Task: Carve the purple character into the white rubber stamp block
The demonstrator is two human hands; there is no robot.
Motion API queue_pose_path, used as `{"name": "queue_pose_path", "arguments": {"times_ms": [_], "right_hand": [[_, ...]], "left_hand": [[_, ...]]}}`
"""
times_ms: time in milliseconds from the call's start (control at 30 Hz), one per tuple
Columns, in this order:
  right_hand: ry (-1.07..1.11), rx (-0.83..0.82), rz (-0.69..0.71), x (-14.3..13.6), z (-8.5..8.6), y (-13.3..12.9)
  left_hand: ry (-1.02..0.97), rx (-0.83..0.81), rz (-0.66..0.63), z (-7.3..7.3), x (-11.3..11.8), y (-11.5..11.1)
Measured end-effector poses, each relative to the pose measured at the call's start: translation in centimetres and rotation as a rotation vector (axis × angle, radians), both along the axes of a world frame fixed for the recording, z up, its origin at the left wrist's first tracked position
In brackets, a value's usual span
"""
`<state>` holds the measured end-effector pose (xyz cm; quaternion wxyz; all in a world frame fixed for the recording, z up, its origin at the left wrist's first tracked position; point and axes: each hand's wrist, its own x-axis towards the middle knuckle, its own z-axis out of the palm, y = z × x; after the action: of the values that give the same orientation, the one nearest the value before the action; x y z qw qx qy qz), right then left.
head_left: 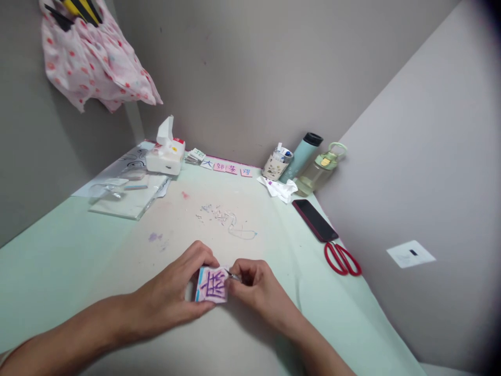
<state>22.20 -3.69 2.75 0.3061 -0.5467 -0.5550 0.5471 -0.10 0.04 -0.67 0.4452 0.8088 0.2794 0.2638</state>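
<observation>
My left hand (183, 284) grips a small square block (213, 285) by its upper and lower edges, near the front of the table. Its pinkish top face carries a purple written character, and a blue strip runs along its left side. The fingers of my right hand (250, 284) are closed around a thin metal tool (234, 275), whose dark pointed tip is at the block's upper right corner. Most of the tool is hidden by my fingers. Pale shavings and a thin curled strand (242, 233) lie on the table beyond my hands.
Along the back are a tissue pack (166, 156), small character cards (231, 169), a pen cup (276, 166), a blue flask (303, 156) and a green bottle (317, 172). At right lie a phone (315, 220) and red-handled scissors (342, 259). Plastic-wrapped sheets (129, 202) lie left.
</observation>
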Motion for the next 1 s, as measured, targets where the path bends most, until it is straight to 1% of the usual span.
{"name": "queue_pose_path", "arguments": {"times_ms": [167,267,367,533,600,700,800,867,1000], "right_hand": [[0.171,-0.161,0.055,1.4,0.3,0.5],[0.234,-0.205,0.039,2.1,0.2,0.7],[0.289,-0.198,-0.031,2.6,0.3,1.1],[0.342,-0.134,-0.159,2.7,0.4,1.4],[0.35,-0.126,-0.17,2.6,0.2,1.4],[0.347,-0.133,-0.139,2.3,-0.1,1.2],[0.293,-0.132,-0.088,2.0,0.1,0.9],[0.197,-0.079,-0.036,1.8,0.5,0.5],[-0.137,0.206,0.027,2.0,1.1,-0.3]], "left_hand": [[-0.006,-0.092,-0.029,0.3,0.0,0.1],[-0.007,-0.138,-0.031,0.1,-0.2,0.3],[-0.045,-0.188,-0.018,0.0,-0.4,0.5],[-0.025,-0.152,-0.004,0.2,-0.6,0.5],[-0.032,-0.149,0.0,0.4,-0.6,0.5],[-0.058,-0.151,0.023,0.4,-0.7,0.3],[-0.062,-0.129,0.042,0.2,-0.7,0.3],[-0.072,-0.1,0.047,0.1,-0.7,0.4],[-0.012,0.0,0.104,-0.1,-0.7,0.9]]}}
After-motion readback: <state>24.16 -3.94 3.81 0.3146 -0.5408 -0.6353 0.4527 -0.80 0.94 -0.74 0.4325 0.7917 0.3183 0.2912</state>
